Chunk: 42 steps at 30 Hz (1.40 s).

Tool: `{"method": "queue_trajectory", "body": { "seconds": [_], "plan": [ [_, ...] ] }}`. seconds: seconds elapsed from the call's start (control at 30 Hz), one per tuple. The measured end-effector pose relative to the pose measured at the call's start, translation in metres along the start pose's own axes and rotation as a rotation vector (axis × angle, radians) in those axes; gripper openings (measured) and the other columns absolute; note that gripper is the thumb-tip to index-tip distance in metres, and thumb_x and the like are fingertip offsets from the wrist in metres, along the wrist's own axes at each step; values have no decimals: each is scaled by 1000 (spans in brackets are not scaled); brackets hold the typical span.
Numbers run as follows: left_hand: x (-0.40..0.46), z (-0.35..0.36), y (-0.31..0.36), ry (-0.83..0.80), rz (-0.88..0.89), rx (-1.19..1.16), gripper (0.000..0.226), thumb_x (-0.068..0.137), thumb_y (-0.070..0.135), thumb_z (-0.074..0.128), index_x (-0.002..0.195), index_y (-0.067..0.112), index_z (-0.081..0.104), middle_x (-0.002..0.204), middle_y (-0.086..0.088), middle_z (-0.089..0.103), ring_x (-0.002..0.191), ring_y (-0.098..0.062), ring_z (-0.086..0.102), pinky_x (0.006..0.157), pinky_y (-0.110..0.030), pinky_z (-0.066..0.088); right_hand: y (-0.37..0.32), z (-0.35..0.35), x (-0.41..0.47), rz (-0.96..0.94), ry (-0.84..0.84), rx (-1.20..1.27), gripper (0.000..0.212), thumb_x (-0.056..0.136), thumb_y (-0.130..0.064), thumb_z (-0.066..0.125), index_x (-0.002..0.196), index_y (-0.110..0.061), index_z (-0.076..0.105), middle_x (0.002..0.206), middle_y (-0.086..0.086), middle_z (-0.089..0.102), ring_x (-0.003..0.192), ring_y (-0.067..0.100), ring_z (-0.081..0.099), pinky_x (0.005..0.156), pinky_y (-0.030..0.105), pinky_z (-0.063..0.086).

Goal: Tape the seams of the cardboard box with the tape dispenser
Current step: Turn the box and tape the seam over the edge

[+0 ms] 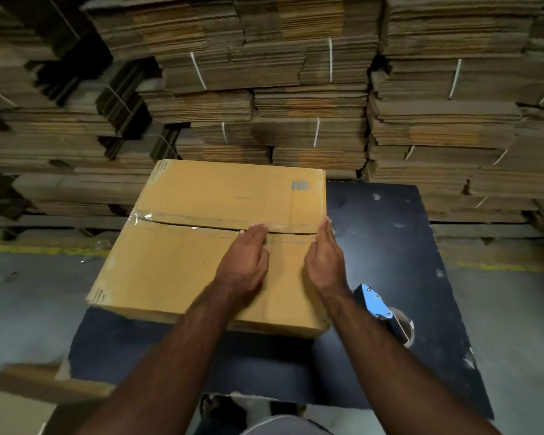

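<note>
Cardboard box (208, 246) at frame centre on dark bench (390, 246). Centre seam (201, 227) already under clear tape. Left hand (247, 259), right hand (325, 255): fingers straight, smoothing tape's right end. Tape dispenser (380, 306) lies idle lower right. Remaining seams probably untaped.

The box (201, 246) is matt tan cardboard, with glossy, wrinkled clear tape (182, 222) along its middle seam. The bench (390, 246) is dark, matt and scuffed. The tape dispenser (379, 304) near its right edge has a smooth blue plate. Rough brown cardboard stacks (296, 89) are tied with white string.
</note>
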State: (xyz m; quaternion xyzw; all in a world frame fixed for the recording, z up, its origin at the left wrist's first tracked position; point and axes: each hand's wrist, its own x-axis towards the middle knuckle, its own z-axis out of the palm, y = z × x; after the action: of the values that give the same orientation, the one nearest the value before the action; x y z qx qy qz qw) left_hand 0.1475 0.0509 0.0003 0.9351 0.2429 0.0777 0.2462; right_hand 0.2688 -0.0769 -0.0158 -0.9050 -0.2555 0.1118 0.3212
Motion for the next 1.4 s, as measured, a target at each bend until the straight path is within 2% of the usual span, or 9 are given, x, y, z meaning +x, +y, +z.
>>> {"method": "queue_trajectory", "body": {
  "seconds": [0.1, 0.23, 0.43, 0.57, 0.8, 0.97, 1.13, 1.27, 1.4],
  "plan": [
    [-5, -14, -14, 46, -44, 19, 52, 102, 21, 40, 152, 10, 32, 157, -5, 34, 147, -17, 24, 122, -31, 14, 3, 0, -2, -36, 5, -69, 56, 104, -13, 33, 155, -3, 13, 163, 13, 16, 150, 22, 14, 116, 21, 8],
    [-14, -50, -51, 147, -174, 25, 53, 101, 26, 42, 152, 12, 31, 157, -3, 34, 145, -17, 27, 120, -29, 15, -12, -3, -10, -56, 75, -208, 58, 103, -23, 33, 155, -4, 16, 162, 14, 19, 149, 26, 16, 121, 40, 15],
    [-29, -115, -139, 280, -405, 34, 53, 98, 17, 46, 148, 4, 33, 154, -14, 36, 142, -27, 32, 118, -36, 26, -74, 26, -18, -267, -34, -168, 57, 104, -29, 36, 155, -8, 22, 161, 10, 25, 147, 24, 23, 119, 40, 20],
    [-25, -130, -181, 232, -525, -27, 57, 95, 5, 46, 150, 8, 29, 158, -9, 29, 146, -25, 27, 116, -35, 27, -131, 81, -36, -477, -174, -163, 65, 95, -38, 31, 151, -4, 33, 156, 13, 33, 144, 25, 31, 119, 37, 25],
    [-17, -124, -224, 59, -579, -187, 30, 102, 27, 43, 127, 10, 43, 119, -19, 62, 108, -38, 58, 80, -37, 44, -179, 140, -49, -504, -216, -225, 62, 97, -37, 36, 151, -7, 34, 157, 9, 33, 144, 22, 32, 118, 36, 26],
    [-20, -135, -245, -135, -580, -247, 41, 103, 43, 33, 127, 10, 37, 130, -24, 55, 117, -41, 53, 96, -49, 45, -206, 153, -37, -451, -217, -278, 59, 99, -35, 38, 151, -6, 33, 156, 12, 34, 144, 25, 32, 119, 37, 25],
    [-55, -137, -226, 70, -203, 112, 77, 96, 54, 44, 152, 6, 22, 158, -15, 26, 146, -31, 23, 119, -48, 18, -226, 142, -4, -368, -185, -291, 62, 95, -38, 45, 147, -5, 37, 150, 15, 42, 138, 29, 38, 112, 41, 34],
    [-85, -122, -198, -37, 193, 113, 76, 85, 73, 41, 136, 17, 50, 138, -5, 51, 125, -27, 48, 108, -45, 33, -224, 111, 51, -241, -154, -358, 64, 94, -34, 54, 148, -8, 32, 149, 13, 39, 133, 31, 41, 105, 45, 38],
    [-96, -111, -191, -129, 327, 219, 78, 79, 82, 40, 127, 24, 60, 137, -2, 56, 125, -24, 51, 107, -50, 37, -197, 84, 111, -62, -123, -436, 64, 92, -36, 56, 144, -6, 34, 148, 17, 38, 131, 36, 42, 105, 48, 40]
  ]
}}
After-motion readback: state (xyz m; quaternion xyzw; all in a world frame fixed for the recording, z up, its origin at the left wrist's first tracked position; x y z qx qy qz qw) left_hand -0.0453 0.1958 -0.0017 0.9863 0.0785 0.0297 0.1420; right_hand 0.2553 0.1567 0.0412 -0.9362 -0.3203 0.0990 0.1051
